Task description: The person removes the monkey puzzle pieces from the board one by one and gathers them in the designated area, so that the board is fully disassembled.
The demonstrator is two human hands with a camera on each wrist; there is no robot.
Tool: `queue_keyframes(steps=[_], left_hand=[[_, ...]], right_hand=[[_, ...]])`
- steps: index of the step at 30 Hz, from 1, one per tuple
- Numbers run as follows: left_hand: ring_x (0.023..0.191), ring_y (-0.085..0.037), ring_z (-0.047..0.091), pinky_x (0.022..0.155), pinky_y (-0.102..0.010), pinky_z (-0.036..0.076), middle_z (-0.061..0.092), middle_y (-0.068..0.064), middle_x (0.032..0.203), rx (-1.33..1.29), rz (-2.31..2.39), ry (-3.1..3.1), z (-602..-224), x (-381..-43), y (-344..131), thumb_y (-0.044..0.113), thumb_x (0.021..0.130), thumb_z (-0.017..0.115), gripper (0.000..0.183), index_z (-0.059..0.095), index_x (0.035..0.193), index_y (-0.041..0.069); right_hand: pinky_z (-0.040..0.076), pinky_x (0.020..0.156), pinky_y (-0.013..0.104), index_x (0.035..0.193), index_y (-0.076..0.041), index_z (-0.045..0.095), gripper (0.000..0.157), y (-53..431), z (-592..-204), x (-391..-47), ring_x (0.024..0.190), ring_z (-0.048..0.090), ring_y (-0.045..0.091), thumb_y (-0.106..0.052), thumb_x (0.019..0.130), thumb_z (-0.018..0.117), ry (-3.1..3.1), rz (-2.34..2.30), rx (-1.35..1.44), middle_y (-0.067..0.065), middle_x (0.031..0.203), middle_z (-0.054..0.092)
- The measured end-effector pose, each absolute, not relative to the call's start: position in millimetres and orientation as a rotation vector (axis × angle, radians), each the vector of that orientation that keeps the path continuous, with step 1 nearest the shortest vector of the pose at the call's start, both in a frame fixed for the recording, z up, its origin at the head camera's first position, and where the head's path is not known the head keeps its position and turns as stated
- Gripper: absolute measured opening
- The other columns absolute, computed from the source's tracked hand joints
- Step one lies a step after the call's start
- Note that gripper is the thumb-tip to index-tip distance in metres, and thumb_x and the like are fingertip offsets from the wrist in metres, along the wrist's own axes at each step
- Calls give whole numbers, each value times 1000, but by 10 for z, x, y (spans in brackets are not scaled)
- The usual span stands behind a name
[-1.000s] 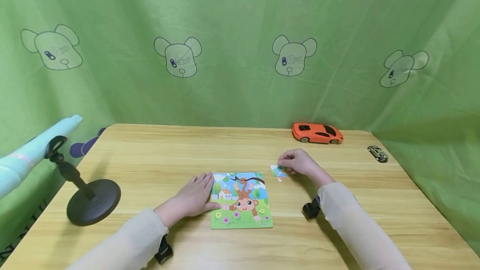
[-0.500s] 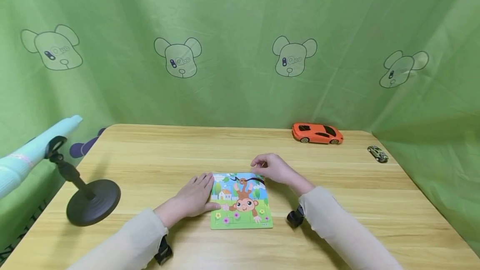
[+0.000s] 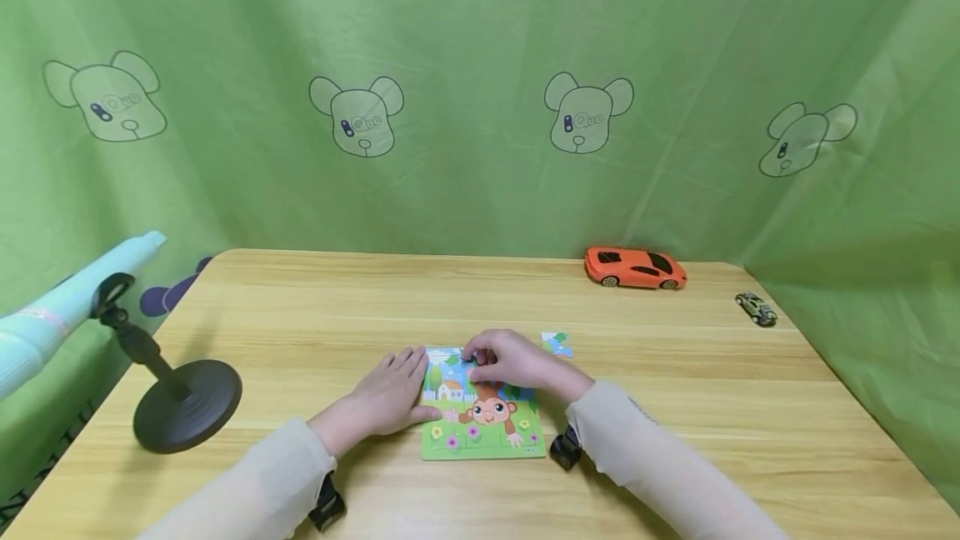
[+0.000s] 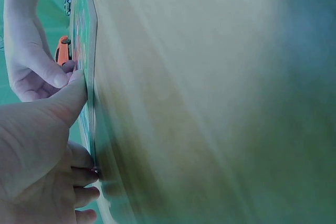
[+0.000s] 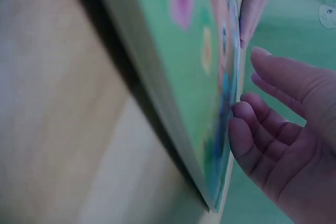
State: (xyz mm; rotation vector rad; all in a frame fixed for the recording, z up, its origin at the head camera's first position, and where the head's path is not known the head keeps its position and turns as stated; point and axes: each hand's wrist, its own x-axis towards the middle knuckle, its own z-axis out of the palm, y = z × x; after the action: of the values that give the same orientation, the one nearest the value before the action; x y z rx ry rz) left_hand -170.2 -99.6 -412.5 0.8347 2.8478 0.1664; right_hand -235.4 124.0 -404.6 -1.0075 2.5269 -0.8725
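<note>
A square jigsaw puzzle (image 3: 487,427) with a monkey, a house and flowers lies flat on the table. My left hand (image 3: 393,390) rests at its left edge, fingers straight and thumb lying over the border. Over the upper part of the puzzle is my right hand (image 3: 510,359), its bent fingertips right at the printed surface. In the right wrist view that hand's thumb (image 5: 273,69) stands apart from the fingers (image 5: 241,135), with nothing seen between them. A puzzle piece (image 3: 557,344) in blue, green and orange lies on the table past the right wrist.
An orange toy car (image 3: 634,267) stands at the back right, with a small patterned toy car (image 3: 755,307) near the right edge. On the left a black round-based stand (image 3: 187,403) props up a pale blue tube (image 3: 75,298). A green curtain (image 3: 480,190) surrounds the table (image 3: 360,298).
My right hand has moved left from the loose puzzle piece to the upper part of the puzzle, leaving the piece on the table. My left hand has stayed in place.
</note>
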Motion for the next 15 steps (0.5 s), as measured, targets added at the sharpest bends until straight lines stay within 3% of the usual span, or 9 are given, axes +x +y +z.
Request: queue_keyframes(steps=[15], left_hand=[[133,-36,23,107,-48,20,25,-24,145,849,168,2851,-4129,-1701,-994,53,89,48,82,30,138,-10]], right_hand=[[37,59,25,117,-8,64,32,1196,-4056,-2360,68,42,14,-14,86,67,2498,-721,-1047,-1,79,48]])
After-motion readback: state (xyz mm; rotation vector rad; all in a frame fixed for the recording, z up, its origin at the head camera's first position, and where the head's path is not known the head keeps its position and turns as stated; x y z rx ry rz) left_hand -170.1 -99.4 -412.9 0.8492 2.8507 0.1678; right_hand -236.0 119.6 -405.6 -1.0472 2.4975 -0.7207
